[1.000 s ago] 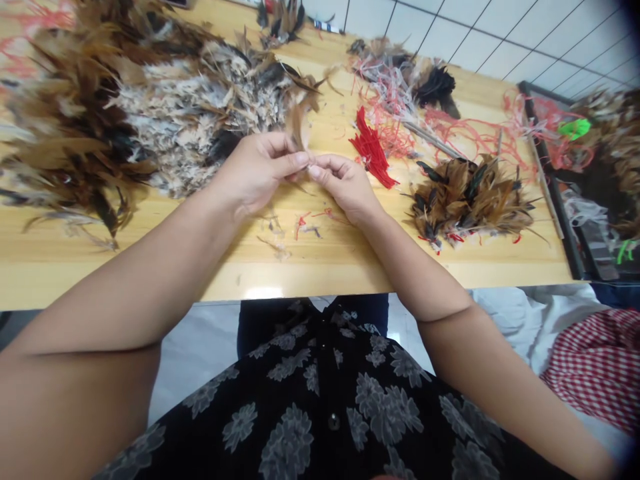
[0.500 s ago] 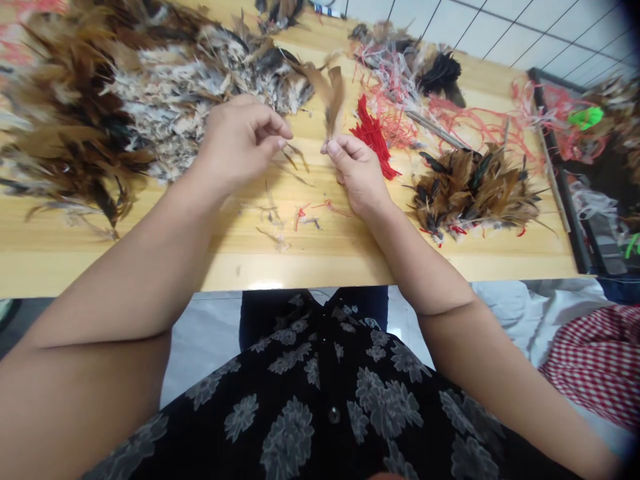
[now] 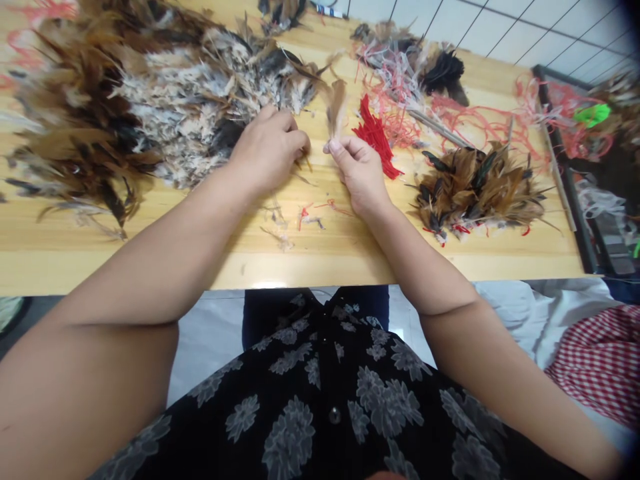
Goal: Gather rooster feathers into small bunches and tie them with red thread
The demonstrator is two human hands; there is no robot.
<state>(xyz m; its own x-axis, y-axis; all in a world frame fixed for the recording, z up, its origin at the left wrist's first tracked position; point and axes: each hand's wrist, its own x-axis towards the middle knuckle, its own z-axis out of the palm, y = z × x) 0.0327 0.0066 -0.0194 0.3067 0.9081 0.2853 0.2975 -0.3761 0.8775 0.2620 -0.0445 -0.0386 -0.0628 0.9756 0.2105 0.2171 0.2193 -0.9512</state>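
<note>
My right hand [image 3: 361, 170] pinches a brown feather [image 3: 337, 105] by its pale base, the tip pointing up and away from me. My left hand [image 3: 270, 148] is palm down at the near right edge of a large heap of brown, black and grey-white feathers [image 3: 175, 100]. Its fingers curl down, and their tips are mostly hidden, so I cannot make out what they hold. Thin feather scraps show just under and beside these fingers. Close to my right hand lies a bundle of short red strings [image 3: 375, 137].
Right of my hands lie bundled brown feathers [image 3: 480, 190] with red ties. Farther back are tangled pink and white plastic strands [image 3: 387, 73] and a thin stick [image 3: 440, 127]. A dark-framed tray [image 3: 563, 173] stands at the right. Small scraps [image 3: 310, 217] lie on the wooden table [image 3: 320, 263].
My left hand has moved right and turned palm down, its fingers now curled toward the table. The right hand stays nearly in place with the feather.
</note>
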